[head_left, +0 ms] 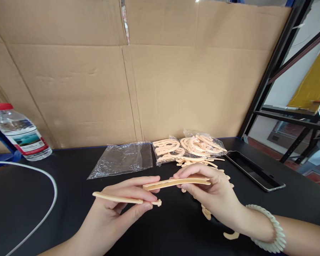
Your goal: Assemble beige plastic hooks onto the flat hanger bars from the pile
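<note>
My left hand [120, 206] pinches a slim beige plastic strip [117, 197] between thumb and fingers; a small knobbed end sticks out past the thumb. Its index finger also reaches the left end of a second, gently bowed beige piece [176, 182]. That piece looks like two thin strips lying one over the other, and my right hand [210, 188] grips it between thumb and fingers. Behind and below the right hand lie several loose beige pieces [206, 212], partly covered by it. A small beige hook [231, 235] lies nearer, by the wrist.
At the back, clear bags [189, 145] hold more beige pieces, beside a flat clear plastic bag [122, 160]. A phone [256, 170] lies at right. A water bottle [24, 133] and a white cable [49, 177] are at left. Cardboard [162, 89] walls the black table's back.
</note>
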